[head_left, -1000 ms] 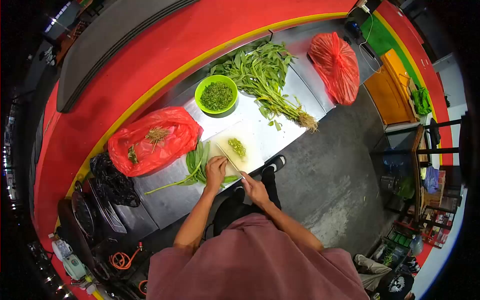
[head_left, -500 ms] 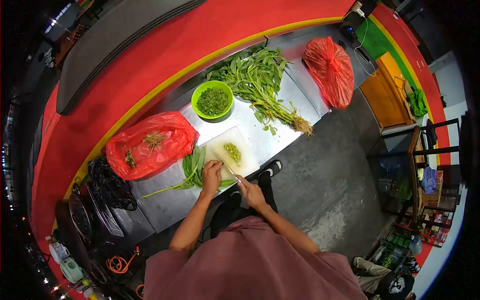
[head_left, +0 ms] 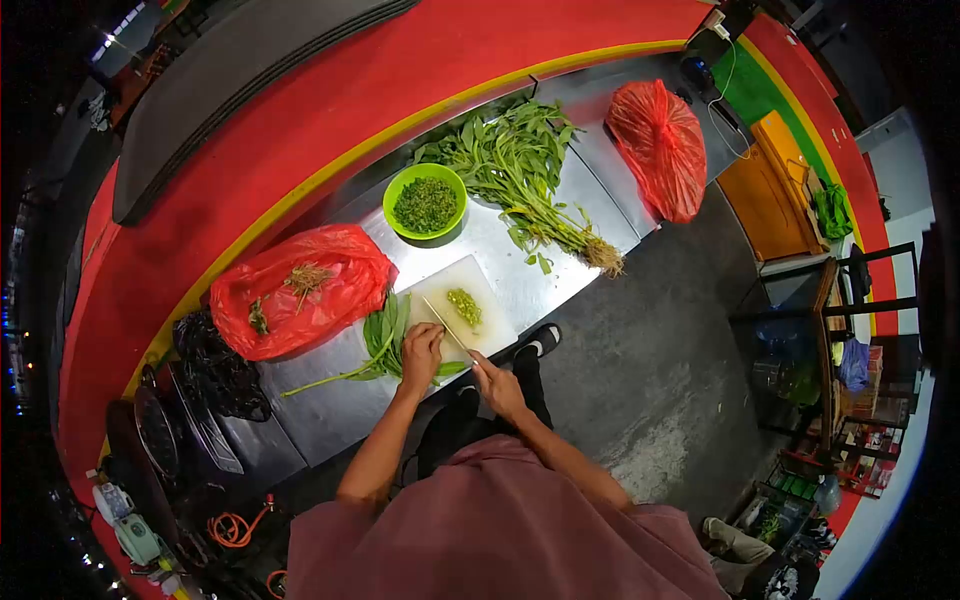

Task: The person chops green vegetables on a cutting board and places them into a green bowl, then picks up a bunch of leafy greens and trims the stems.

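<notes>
From where I stand, the person's left hand [head_left: 421, 348] is closed over the leafy greens [head_left: 385, 330] at the near left part of the white cutting board [head_left: 495, 305], fingers bunched just beside the blade. The right hand [head_left: 497, 387] is wrapped around the handle of a knife [head_left: 450, 329], its blade slanting across the board with the tip pointing away from the body. The greens spill past the board's left edge onto the metal surface [head_left: 500, 232], one long stalk trailing further left. A small heap of chopped pieces [head_left: 463, 306] sits on the board, right of the blade, with white plastic showing around it. The board's right corner comes close to the surface's near edge.

Beyond the board's far edge stands a lime-green bowl [head_left: 425, 170] of chopped greens. A stretch of metal separates the board from the big bunch [head_left: 515, 165], whose roots [head_left: 603, 257] reach the near edge. An open red bag [head_left: 345, 260] crowds the left side; to the right, the gray floor [head_left: 640, 350] opens out.
</notes>
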`<state>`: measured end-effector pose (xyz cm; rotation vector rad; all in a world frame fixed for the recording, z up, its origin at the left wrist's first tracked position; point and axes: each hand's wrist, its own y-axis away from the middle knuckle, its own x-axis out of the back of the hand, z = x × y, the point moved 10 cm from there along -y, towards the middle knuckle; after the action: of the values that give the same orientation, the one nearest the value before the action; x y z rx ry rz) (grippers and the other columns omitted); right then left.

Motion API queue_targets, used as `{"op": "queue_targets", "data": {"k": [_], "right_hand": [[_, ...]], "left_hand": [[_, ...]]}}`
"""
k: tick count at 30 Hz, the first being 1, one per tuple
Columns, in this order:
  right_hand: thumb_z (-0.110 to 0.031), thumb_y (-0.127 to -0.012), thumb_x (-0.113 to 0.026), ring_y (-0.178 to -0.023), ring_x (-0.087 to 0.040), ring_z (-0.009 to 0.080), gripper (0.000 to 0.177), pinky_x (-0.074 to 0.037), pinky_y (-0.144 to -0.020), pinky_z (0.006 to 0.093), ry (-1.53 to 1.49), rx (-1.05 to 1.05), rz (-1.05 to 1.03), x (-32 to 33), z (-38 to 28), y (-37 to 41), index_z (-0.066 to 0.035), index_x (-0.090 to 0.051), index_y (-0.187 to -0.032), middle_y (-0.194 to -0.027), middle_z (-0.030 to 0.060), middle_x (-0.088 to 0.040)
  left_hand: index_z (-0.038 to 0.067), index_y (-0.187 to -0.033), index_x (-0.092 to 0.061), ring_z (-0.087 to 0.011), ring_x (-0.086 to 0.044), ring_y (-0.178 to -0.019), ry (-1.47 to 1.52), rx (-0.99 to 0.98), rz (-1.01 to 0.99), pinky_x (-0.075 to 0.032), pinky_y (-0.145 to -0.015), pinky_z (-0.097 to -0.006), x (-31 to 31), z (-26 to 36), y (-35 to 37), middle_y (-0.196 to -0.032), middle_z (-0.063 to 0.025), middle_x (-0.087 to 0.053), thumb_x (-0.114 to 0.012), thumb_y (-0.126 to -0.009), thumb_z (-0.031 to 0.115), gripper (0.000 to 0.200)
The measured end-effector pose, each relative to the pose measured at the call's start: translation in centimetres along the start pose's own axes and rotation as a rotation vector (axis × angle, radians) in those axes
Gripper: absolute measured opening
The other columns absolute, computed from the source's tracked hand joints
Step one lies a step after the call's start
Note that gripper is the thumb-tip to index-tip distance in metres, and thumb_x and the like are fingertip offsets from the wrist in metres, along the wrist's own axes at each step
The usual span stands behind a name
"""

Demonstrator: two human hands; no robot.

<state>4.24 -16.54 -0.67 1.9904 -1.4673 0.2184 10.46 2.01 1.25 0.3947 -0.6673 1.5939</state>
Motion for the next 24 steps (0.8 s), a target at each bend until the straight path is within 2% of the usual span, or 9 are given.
{"op": "queue_targets", "data": {"k": [3,5,7,8,11,15,17,19,24], "right_hand": [[-0.033,-0.107,-0.052,-0.076,-0.070,0.0432,0.038,-0.052,-0.070,0.0495,-0.021,0.054,0.066,0.2,-1.6,-1.6,-0.017,-0.062,-0.140,-0.076,0.0267,-0.065],[-0.034,-0.107,-0.051,-0.076,-0.070,0.0440,0.039,-0.052,-0.069,0.0493,-0.043,0.021,0.041,1.1,-3.2,-1.4,-0.015,-0.062,-0.139,-0.076,0.0271,-0.065],[-0.038,-0.107,-0.048,-0.088,-0.069,0.0499,0.041,-0.054,-0.080,0.0531,-0.062,0.012,0.032,0.9,-3.0,-1.2,-0.016,-0.061,-0.140,-0.090,0.0292,-0.070],[-0.036,-0.108,-0.049,-0.089,-0.069,0.0490,0.040,-0.054,-0.079,0.0519,-0.042,0.020,0.031,1.1,-2.8,-0.7,-0.014,-0.063,-0.138,-0.092,0.0293,-0.071],[-0.035,-0.108,-0.049,-0.088,-0.070,0.0476,0.040,-0.055,-0.078,0.0513,-0.155,0.013,0.042,1.0,-2.2,0.5,-0.012,-0.063,-0.137,-0.091,0.0290,-0.071],[-0.035,-0.108,-0.050,-0.077,-0.070,0.0455,0.039,-0.055,-0.073,0.0511,0.119,0.085,0.116,0.1,-1.9,-0.1,-0.018,-0.062,-0.140,-0.080,0.0260,-0.069],[-0.035,-0.107,-0.051,-0.077,-0.069,0.0458,0.038,-0.055,-0.073,0.0517,0.077,0.051,0.095,0.2,-1.9,-0.2,-0.020,-0.061,-0.140,-0.078,0.0255,-0.068],[-0.035,-0.107,-0.050,-0.081,-0.069,0.0464,0.037,-0.054,-0.074,0.0527,-0.064,0.008,0.031,0.6,-2.0,-0.4,-0.019,-0.062,-0.139,-0.082,0.0259,-0.070],[-0.035,-0.107,-0.050,-0.088,-0.069,0.0485,0.038,-0.054,-0.078,0.0540,-0.078,-0.014,-0.012,0.9,-1.7,0.1,-0.017,-0.062,-0.139,-0.087,0.0283,-0.070]], "left_hand": [[-0.003,-0.101,-0.075,-0.0358,-0.068,-0.093,0.026,0.021,-0.018,-0.053,-0.086,-0.0421,0.1,0.1,-0.2,-0.097,-0.0171,-0.072,-0.069,-0.088,-0.001,0.015],[-0.003,-0.101,-0.075,-0.0359,-0.069,-0.092,0.016,-0.005,-0.011,-0.054,-0.085,-0.0422,0.2,0.3,-0.3,-0.097,-0.0172,-0.072,-0.069,-0.088,0.000,0.015],[-0.003,-0.101,-0.075,-0.0360,-0.069,-0.092,0.001,-0.023,-0.001,-0.054,-0.085,-0.0422,0.2,0.0,-0.2,-0.097,-0.0172,-0.072,-0.070,-0.088,0.000,0.014],[-0.003,-0.101,-0.075,-0.0363,-0.069,-0.092,0.018,-0.012,0.006,-0.054,-0.085,-0.0423,0.1,-0.4,-0.2,-0.097,-0.0175,-0.073,-0.070,-0.088,0.000,0.014],[-0.003,-0.101,-0.075,-0.0369,-0.070,-0.091,0.035,0.003,0.015,-0.055,-0.083,-0.0422,0.3,-0.5,-0.3,-0.098,-0.0186,-0.073,-0.072,-0.087,0.001,0.015],[-0.003,-0.101,-0.075,-0.0365,-0.070,-0.089,0.014,-0.024,0.009,-0.055,-0.082,-0.0413,0.3,0.0,-0.1,-0.096,-0.0189,-0.073,-0.071,-0.088,0.000,0.014],[-0.003,-0.101,-0.076,-0.0361,-0.070,-0.088,0.042,0.044,-0.009,-0.055,-0.082,-0.0408,0.1,-0.6,-0.2,-0.096,-0.0185,-0.073,-0.070,-0.088,0.000,0.014],[-0.003,-0.101,-0.076,-0.0352,-0.070,-0.088,0.032,0.005,-0.004,-0.054,-0.081,-0.0405,0.0,-0.3,-0.4,-0.097,-0.0179,-0.073,-0.070,-0.088,0.000,0.015],[-0.003,-0.102,-0.076,-0.0344,-0.070,-0.089,0.014,-0.025,0.027,-0.055,-0.082,-0.0402,0.5,0.0,-0.4,-0.096,-0.0175,-0.073,-0.069,-0.088,-0.001,0.016]]}}
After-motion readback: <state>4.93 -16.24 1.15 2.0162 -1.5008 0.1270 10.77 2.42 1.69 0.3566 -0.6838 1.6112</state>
